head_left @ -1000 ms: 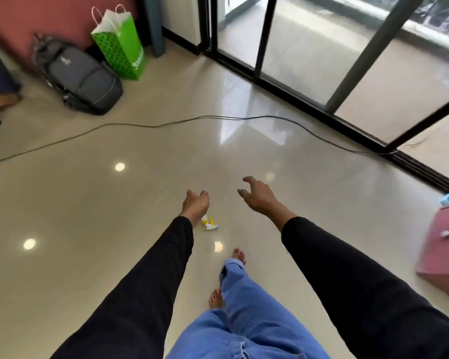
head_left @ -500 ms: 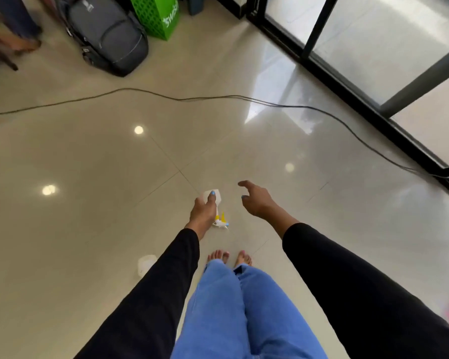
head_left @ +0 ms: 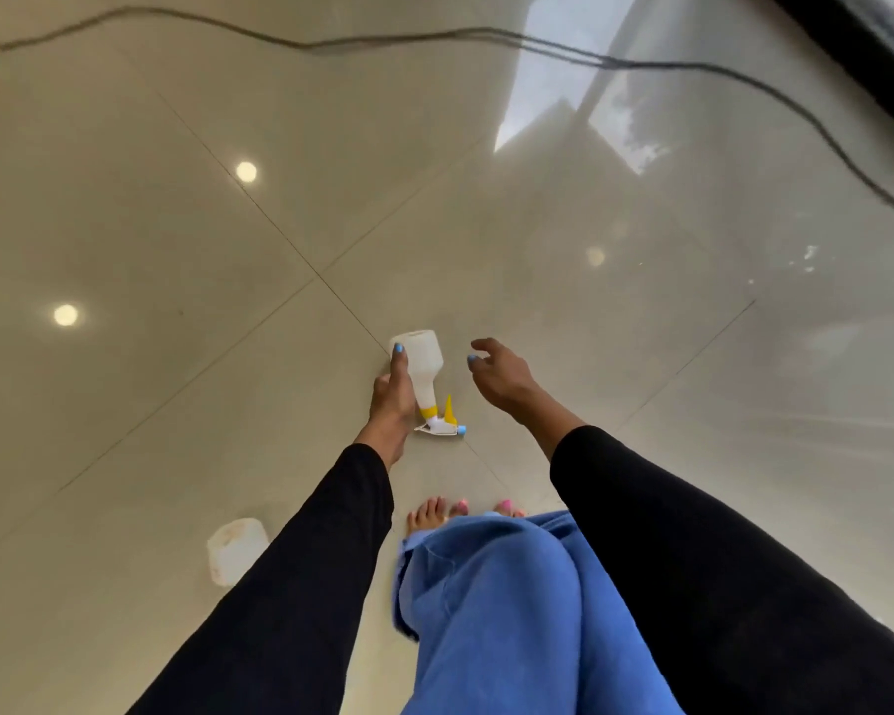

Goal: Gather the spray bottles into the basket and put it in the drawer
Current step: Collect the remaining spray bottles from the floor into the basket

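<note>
- In my left hand point(head_left: 391, 399), above the floor tiles point(head_left: 176, 209), sits the spray bottle point(head_left: 421, 371): fingers wrapped round its white body, base pointing away from me, yellow-and-blue trigger head toward my feet point(head_left: 434, 513)
- Its long axis runs nearly along my forearm, tipped slightly right
- Just right of the bottle, my right hand point(head_left: 501, 376) hangs with fingers loosely spread, gripping nothing; it is apart from the bottle but near enough to help
- Left of the bottle and nearer me, a second white bottle point(head_left: 236, 549) lies on the tiles, half hidden by my sleeve
- Beyond the bottle a black cable point(head_left: 434, 36) crosses the floor
- No basket or drawer in sight, so I judge I must find the basket next
</note>
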